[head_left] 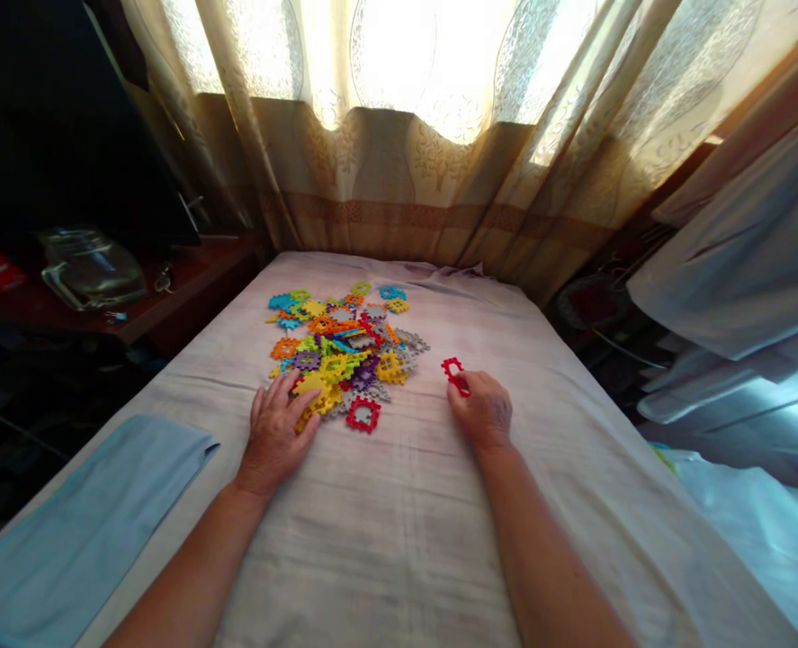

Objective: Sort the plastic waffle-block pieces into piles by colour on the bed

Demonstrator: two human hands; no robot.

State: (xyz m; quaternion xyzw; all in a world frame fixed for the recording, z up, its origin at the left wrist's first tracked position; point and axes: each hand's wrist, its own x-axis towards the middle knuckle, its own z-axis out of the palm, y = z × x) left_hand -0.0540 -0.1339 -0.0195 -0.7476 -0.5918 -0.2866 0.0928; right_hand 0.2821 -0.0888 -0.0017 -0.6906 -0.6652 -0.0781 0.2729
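Red plastic shows at the right hand, where the grip is clamped on a notched square frame. Thumb and fingers close on the near part of the frame; its far part projects beyond them. The frame is right of the pile of notched plastic pieces and apart from it. Whether it touches the pale cloth cannot be told.

The left hand rests at the near left edge of the pile, its grip loose, fingers apart over yellow pieces. No piece is seen pinched there.

A second red frame lies on the pale cloth at the near edge of the pile, between the hands.

Handling assessment: a pinch by one edge is sound, as it leaves the far notches exposed. Pressure should stay light, since thin plastic may flex. The left hand does best to bear down gently; pieces overlap, and a sideways push could spread them. Lifting single pieces from the margin, rather than pulling from beneath, should disturb the pile least.
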